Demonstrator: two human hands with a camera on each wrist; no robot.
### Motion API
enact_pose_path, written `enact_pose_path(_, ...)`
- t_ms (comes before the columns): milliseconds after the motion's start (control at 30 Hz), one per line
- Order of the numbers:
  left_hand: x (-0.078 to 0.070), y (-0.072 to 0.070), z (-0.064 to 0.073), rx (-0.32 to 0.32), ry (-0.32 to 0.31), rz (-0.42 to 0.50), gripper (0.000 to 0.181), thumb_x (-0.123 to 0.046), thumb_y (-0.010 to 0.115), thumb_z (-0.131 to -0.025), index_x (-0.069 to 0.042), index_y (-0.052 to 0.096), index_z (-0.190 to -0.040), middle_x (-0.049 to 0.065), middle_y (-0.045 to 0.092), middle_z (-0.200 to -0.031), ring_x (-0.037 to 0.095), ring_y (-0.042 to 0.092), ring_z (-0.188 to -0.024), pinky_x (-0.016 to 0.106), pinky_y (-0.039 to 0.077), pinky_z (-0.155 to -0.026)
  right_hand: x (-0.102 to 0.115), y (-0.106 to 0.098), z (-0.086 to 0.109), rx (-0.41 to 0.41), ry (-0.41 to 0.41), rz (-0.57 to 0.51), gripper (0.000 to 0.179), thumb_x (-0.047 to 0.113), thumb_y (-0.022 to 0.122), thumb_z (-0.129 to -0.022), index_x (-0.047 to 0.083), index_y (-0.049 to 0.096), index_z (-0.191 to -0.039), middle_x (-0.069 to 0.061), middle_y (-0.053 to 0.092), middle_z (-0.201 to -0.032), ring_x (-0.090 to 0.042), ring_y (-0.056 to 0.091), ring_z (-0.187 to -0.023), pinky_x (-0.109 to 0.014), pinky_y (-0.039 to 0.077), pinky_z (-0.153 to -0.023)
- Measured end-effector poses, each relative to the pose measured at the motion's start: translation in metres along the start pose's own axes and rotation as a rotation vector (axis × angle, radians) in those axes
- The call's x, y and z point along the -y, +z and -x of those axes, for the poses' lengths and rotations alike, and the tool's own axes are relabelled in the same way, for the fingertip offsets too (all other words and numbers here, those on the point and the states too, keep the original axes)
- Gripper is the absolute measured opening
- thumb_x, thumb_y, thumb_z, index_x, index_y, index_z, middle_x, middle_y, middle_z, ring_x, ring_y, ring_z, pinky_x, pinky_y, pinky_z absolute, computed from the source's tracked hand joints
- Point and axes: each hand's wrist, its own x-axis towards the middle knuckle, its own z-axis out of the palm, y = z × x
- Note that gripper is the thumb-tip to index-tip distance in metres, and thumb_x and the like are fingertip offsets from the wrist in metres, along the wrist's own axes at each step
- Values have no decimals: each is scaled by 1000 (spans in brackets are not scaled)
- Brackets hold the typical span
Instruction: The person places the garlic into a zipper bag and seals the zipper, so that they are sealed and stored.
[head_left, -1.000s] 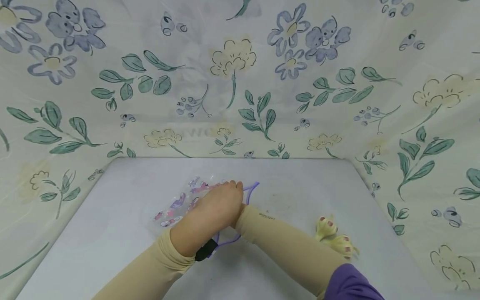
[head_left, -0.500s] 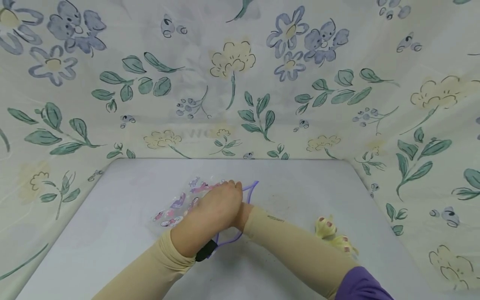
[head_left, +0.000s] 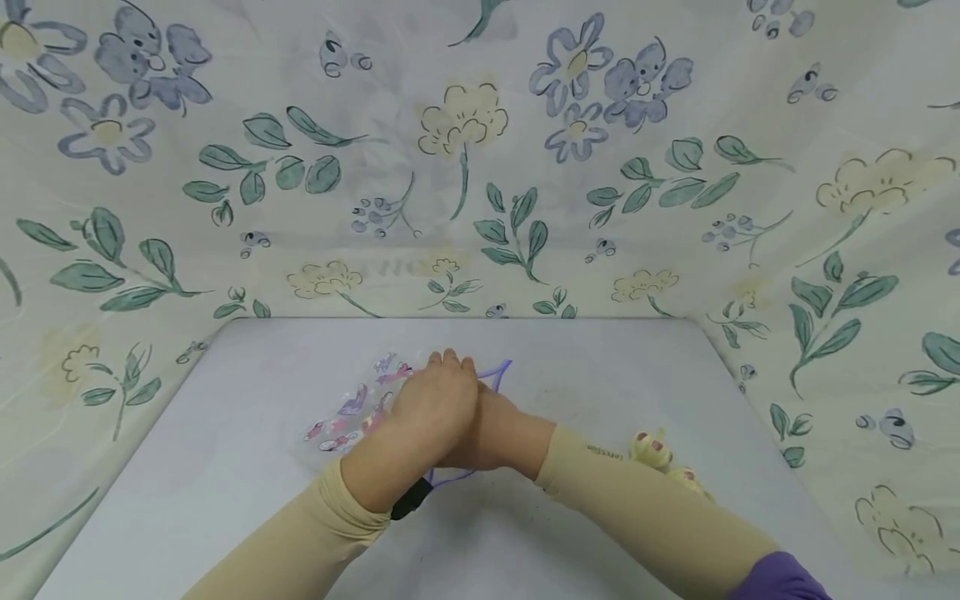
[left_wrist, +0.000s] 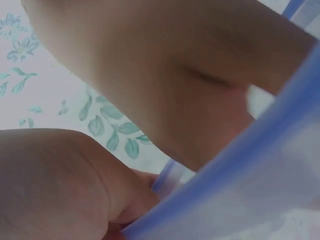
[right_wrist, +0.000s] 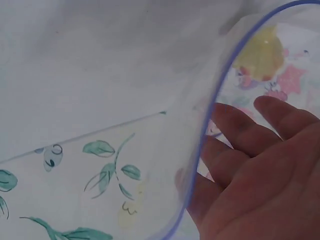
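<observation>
A clear zip bag point(head_left: 351, 404) with pink and purple printed figures lies on the white table, its purple-edged mouth facing right. My left hand point(head_left: 435, 404) grips the bag at its mouth; in the left wrist view the thumb point(left_wrist: 132, 200) bends against the purple zip strip point(left_wrist: 250, 145). My right hand point(head_left: 506, 433) is at the opening, partly covered by the left hand. In the right wrist view its fingers point(right_wrist: 240, 125) are spread and loosely bent within the purple rim point(right_wrist: 220, 85), holding nothing. A yellow object point(right_wrist: 265, 52) shows deeper in the bag, beyond the fingertips.
Two small pale yellow things point(head_left: 649, 451) with dark pink patches lie on the table to the right, one partly behind the right forearm point(head_left: 637, 492). A flower-printed sheet point(head_left: 465, 167) rises behind and beside the white table point(head_left: 262, 517).
My right hand has drawn back to the right, partly out of the bag's mouth, so more of it shows. The left hand keeps its hold, its fingers shifting slightly left.
</observation>
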Motion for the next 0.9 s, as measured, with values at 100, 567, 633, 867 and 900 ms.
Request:
enact_pose_path(100,0,-2,1,17,-25,-24,55,-12,67,-83,6,50,-132,27,52,-132,39,54,-119,42,52,-91,0,-3,6,21,28,-31,93,59,61,-82,20,15,-153,0,13,-159,-23,14,-146,-52,30,-112)
enact_pose_path(567,7,-11,3,99,-31,38,46,-4,61,-89,-11,53,-134,23,44,-142,38,47,-128,47,52,-89,-20,-25,56,67,57,22,69,61,51,-87,19,44,-142,-3,48,-143,-26,37,-138,-50,24,-115)
enact_pose_path(633,8,-13,2,108,-22,61,45,-3,60,-89,-11,54,-133,22,44,-142,37,48,-127,47,51,-91,-24,-25,60,49,61,11,68,61,51,-88,19,45,-141,-2,50,-141,-26,36,-139,-50,24,-115)
enact_pose_path(867,6,-14,2,95,-15,67,44,2,58,-88,-8,55,-132,22,47,-140,36,51,-124,45,50,-93,-32,-30,70,9,78,-43,68,61,51,-88,20,44,-142,1,50,-141,-26,33,-140,-47,23,-116)
enact_pose_path(900,6,-14,1,94,-21,70,45,3,57,-88,-8,55,-132,22,47,-139,36,51,-124,45,50,-94,-33,-31,72,5,88,-54,69,61,51,-88,20,43,-142,1,50,-142,-25,32,-141,-47,23,-116)
